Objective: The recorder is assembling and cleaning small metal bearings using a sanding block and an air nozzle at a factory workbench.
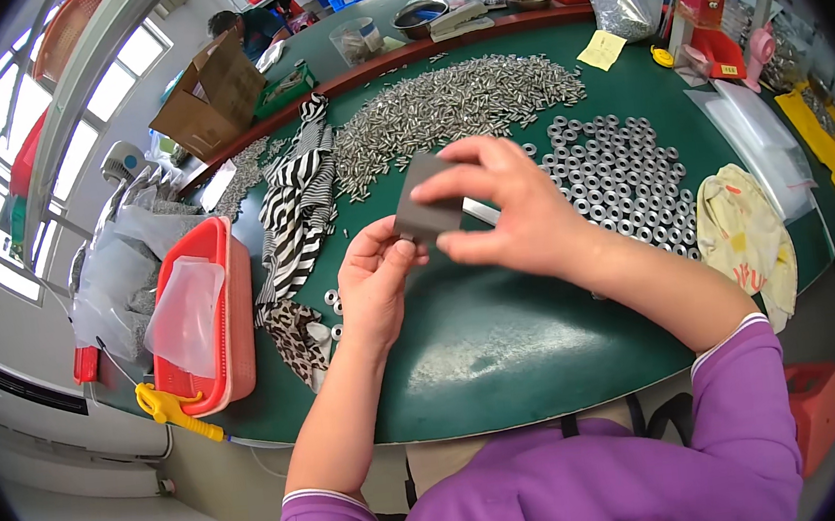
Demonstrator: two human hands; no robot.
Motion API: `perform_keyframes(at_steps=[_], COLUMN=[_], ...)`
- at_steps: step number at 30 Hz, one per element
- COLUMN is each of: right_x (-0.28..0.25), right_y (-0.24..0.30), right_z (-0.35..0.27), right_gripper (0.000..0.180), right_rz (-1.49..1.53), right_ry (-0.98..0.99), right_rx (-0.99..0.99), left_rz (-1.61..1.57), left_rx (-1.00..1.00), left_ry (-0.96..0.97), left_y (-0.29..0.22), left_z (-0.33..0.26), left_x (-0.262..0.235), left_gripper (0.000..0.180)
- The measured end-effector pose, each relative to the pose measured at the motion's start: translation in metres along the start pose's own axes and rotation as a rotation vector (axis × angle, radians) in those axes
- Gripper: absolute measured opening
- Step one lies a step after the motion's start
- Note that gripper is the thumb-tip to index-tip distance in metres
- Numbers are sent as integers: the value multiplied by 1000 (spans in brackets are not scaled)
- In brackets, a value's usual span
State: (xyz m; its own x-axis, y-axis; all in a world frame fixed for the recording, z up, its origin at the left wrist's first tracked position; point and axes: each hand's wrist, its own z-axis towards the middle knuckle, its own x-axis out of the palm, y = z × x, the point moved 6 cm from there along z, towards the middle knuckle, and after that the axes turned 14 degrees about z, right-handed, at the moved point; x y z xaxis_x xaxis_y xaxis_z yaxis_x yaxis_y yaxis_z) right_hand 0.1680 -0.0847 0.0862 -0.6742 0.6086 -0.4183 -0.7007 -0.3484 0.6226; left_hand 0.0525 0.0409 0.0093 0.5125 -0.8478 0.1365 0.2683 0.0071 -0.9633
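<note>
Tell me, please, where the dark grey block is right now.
In the head view, the dark grey block is just above centre, between the left hand and right hand, below the pile of metal pins.

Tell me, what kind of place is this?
Probably a small-parts workshop: a green workbench bears a big heap of small metal pins and many metal rings.

One block (431, 209) (two hands (371, 280) (525, 205))

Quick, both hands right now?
Right hand: closed on a dark grey rectangular block.
Left hand: closed, fingertips at the block's lower edge; whether they pinch anything cannot be told.
</note>
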Motion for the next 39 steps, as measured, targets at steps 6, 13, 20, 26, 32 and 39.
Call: perform_keyframes(at_steps=[6, 13, 20, 26, 32, 39], right_x=[-15, -1, -6, -16, 1, 18], right_y=[-27, -4, -6, -29, -42, -32], right_z=[3, -3, 5, 5, 3, -2], right_gripper=[39, 43, 38, 40, 57, 76], right_rz=[26, 31, -51, 152, 726, 1201], right_ry=[-99, 43, -93, -111, 32, 141], right_rx=[141, -1, -59, 127, 432, 548], left_rz=[-82, -69, -51, -86, -58, 45], left_rx=[-72, -108, -68, -54, -94, 40], left_ry=[-18, -1, -19, -41, -82, -91], left_y=[-3, 4, 2, 0, -3, -12], left_z=[0, 3, 0, 2, 2, 3], left_x=[2, 3, 0, -1, 3, 9], left_gripper=[33, 36, 30, 32, 32, 48])
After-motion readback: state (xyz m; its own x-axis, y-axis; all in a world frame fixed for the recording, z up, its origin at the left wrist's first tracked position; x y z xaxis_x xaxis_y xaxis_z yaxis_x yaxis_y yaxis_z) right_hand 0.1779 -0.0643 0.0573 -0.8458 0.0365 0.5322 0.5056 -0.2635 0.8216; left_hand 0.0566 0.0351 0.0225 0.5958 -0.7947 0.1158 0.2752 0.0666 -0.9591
